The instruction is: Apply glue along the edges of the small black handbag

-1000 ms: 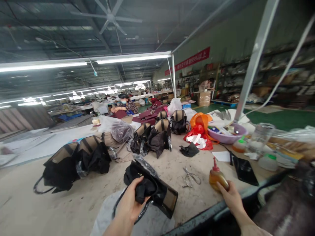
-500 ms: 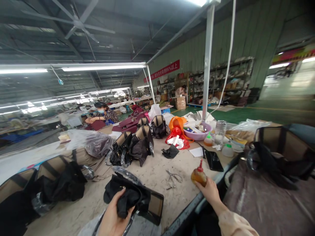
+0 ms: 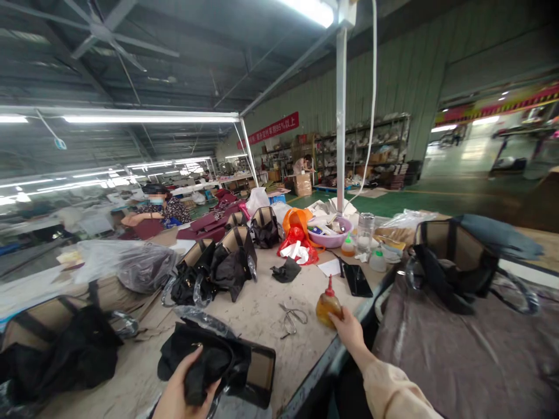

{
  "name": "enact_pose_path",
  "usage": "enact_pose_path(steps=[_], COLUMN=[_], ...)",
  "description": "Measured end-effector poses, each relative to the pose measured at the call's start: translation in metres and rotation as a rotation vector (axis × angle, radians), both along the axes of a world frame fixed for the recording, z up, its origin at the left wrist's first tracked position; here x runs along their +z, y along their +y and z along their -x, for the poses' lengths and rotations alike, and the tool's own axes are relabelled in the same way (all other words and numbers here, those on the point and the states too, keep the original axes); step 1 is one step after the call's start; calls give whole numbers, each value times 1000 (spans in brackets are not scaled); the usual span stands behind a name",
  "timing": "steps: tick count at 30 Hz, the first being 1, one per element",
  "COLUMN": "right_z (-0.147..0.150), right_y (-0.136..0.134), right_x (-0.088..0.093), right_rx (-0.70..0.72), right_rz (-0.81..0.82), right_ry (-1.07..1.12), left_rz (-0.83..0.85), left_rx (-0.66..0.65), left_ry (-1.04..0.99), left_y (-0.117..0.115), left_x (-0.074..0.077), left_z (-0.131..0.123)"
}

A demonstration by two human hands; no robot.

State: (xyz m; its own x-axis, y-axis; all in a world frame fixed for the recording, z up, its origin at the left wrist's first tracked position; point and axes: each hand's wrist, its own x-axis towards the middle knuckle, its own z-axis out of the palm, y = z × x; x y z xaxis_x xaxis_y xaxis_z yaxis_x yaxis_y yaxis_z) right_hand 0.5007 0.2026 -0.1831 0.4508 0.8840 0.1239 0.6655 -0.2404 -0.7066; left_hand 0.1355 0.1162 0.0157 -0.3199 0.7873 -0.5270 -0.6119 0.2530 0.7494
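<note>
At the bottom centre-left, my left hand [image 3: 186, 387] grips the black cloth of a bag [image 3: 236, 361] that lies on its side with its tan base toward the right. My right hand [image 3: 347, 331] is closed round the lower side of a bottle [image 3: 328, 308] of amber liquid with a red nozzle, upright near the table's front edge. Between the two hands lies a pair of metal scissors [image 3: 292, 319]. A black scrap of cloth [image 3: 286, 270] is farther back, and a dark flat tablet-like object [image 3: 357, 279] lies right of the bottle.
Black bags [image 3: 231, 262] stand behind and at left. At the back are a purple basin [image 3: 334, 237], red plastic bag [image 3: 297, 247] and small bottle [image 3: 377, 262]. Another bag [image 3: 454, 256] rests on brown cloth at right. A person [image 3: 161, 209] sits beyond the table.
The view has turned to the right, so most things appear farther left. Both hands keep hold of the same things, the bottle still upright.
</note>
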Motion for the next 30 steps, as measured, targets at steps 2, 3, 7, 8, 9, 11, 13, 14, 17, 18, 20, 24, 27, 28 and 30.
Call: enact_pose_path(steps=[2,3,7,8,9,11,13,14,17,18,20,24,27,28,30], right_z=[9,11,13,12,11,10,10,10,10,10,8,5,4,5,6], right_y=[3,4,9,10,11,13,14,14,15,15,15,12,6,3,-3], right_x=[0,0,-1,-1,-1,-1,0,-1,-3,-4,-5,-5,-2,-1,-1], right_rx=[12,24,66,72,78,88,92,88,71,65,54,35,12,11,27], right_rz=[21,31,71,82,94,117,135,143,162,164,155,92,-4,-41,-105], right_ry=[-21,-35,-86,-94,-101,-117,-131,-138,-151,-153,-155,-154,-153,-153,-151], left_rz=[1,4,20,20,19,18,34,42,47,45,45,31,26,28,29], left_rx=[10,15,31,30,28,24,22,18,11,14,19,24,34,35,27], left_ry=[-7,-14,-45,-56,-67,-86,-92,-95,-117,-123,-128,-144,-147,-147,-147], left_y=[-1,-1,0,1,1,2,2,2,0,0,-2,-3,-2,-1,-1], left_x=[0,1,5,7,8,11,12,13,14,14,14,15,15,15,14], left_z=[0,0,-4,-5,-6,-7,-7,-7,-7,-7,-7,-8,-8,-8,-8])
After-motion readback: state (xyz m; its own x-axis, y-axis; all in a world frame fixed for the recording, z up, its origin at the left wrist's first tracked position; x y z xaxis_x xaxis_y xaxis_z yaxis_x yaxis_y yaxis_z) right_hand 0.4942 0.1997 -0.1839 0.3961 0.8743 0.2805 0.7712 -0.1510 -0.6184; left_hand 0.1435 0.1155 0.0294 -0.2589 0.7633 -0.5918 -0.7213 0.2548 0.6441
